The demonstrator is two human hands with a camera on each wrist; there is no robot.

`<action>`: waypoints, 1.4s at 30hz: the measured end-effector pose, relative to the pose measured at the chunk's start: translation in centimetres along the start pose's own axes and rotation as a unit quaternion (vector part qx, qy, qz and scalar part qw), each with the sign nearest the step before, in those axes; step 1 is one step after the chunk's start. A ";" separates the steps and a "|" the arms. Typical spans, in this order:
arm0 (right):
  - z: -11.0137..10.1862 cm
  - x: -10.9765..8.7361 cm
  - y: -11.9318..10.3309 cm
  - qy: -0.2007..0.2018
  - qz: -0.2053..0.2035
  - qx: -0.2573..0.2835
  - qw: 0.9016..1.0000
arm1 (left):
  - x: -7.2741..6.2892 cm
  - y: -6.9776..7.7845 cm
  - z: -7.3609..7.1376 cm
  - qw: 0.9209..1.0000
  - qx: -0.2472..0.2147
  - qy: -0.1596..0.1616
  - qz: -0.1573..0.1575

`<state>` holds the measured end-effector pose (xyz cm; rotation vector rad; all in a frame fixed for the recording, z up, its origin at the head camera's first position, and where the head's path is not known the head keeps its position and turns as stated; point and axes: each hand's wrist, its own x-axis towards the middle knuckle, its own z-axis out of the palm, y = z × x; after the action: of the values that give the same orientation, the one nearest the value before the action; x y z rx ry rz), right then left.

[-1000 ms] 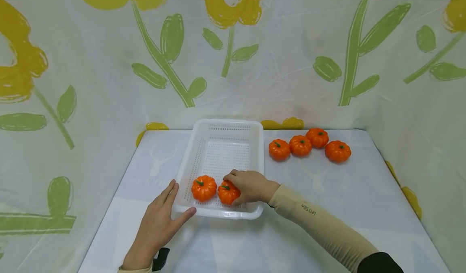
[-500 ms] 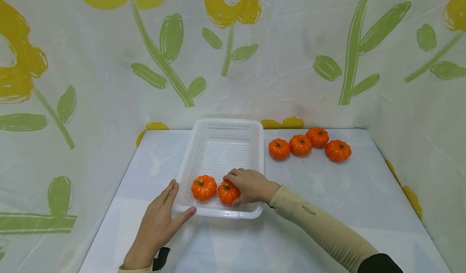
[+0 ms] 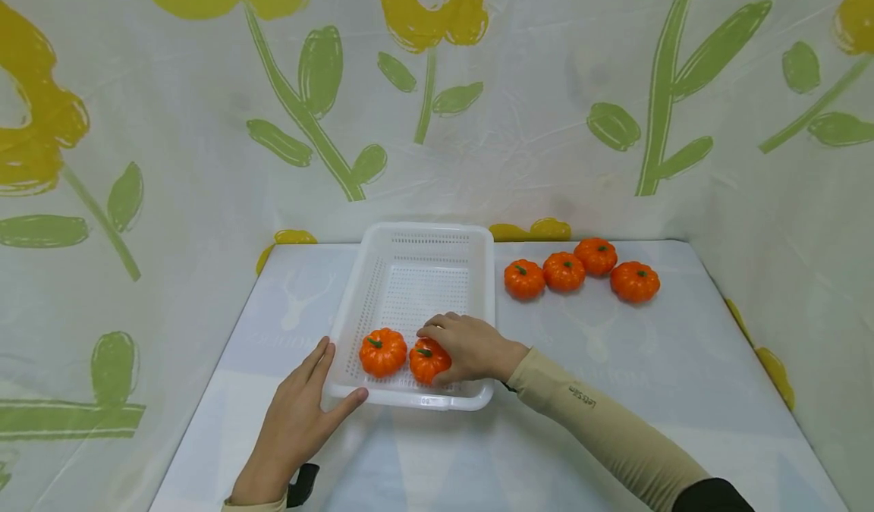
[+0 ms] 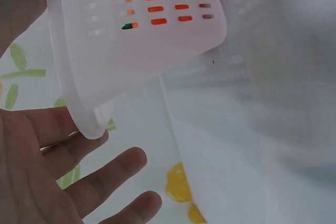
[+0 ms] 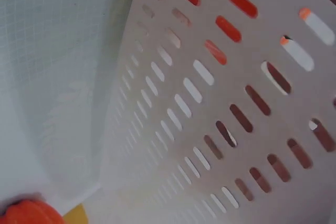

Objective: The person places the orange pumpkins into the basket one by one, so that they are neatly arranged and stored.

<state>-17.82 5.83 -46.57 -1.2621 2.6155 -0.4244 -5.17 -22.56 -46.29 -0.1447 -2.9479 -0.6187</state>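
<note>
Orange pumpkin (image 3: 426, 363), gripped by right hand (image 3: 471, 349) inside white basket (image 3: 429, 290), wants gentle handling beside second pumpkin (image 3: 383, 354); left hand (image 3: 298, 404), fingers straight against rim (image 3: 416, 400), should brace lightly.

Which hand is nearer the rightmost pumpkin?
Right. The right hand, over the basket, is left of that pumpkin; the left hand is farther left, at the basket's edge.

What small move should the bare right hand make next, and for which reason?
Probably release its grip: the right hand holds an orange ribbed pumpkin inside the white perforated plastic basket, while four similar pumpkins lie outside.
</note>
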 end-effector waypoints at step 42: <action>-1.8 -5.8 13.9 0.230 0.278 0.029 0.932 | 0.1 -0.1 -0.1 1.000 -0.002 0.002 0.012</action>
<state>-24.97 18.94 -49.34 -0.3798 3.1433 -0.7474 -5.23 -22.69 -46.22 -0.1795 -2.9365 -0.6216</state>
